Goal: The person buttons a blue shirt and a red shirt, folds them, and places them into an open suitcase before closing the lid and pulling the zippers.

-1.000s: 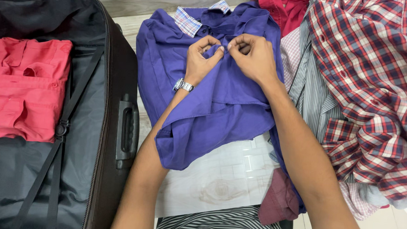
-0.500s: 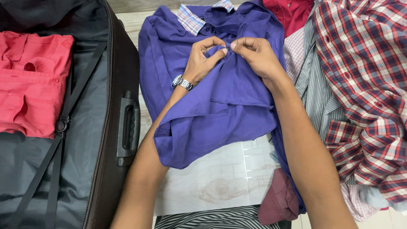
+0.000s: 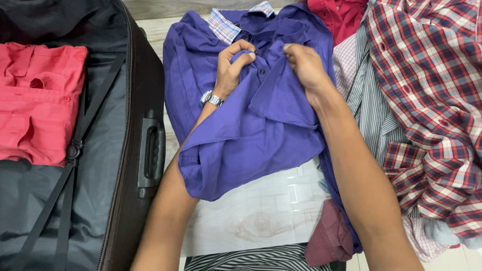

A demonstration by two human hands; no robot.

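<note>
The left hand (image 3: 234, 63) and the right hand (image 3: 303, 65) both pinch the front of the purple shirt (image 3: 252, 125), close to a small dark button (image 3: 262, 71) near the collar. A second ago the two hands were right together at the middle of the shirt, fingertips almost touching. Now they are a little apart, and a flap of purple cloth sits between them. It looks like the person is working on the buttons, but it is hard to tell if the shirt is being done up or opened. Both hands are curled shut on the cloth. The left wrist has one silver watch (image 3: 212, 99)

The purple shirt lies spread out on the floor (image 3: 259, 211), between the suitcase (image 3: 128, 163) and a pile of other clothes. Its bottom edge is folded up over the left arm.

There is one black suitcase, open, on the left. Inside it lies one folded red shirt (image 3: 31, 104). There is one purple shirt. On the right there is one big red checked shirt (image 3: 440, 94), one grey striped shirt (image 3: 367, 102) under it, and one more red piece of clothing (image 3: 338, 13) at the top. One dark red cloth (image 3: 328, 240) peeks out by the right arm
</note>
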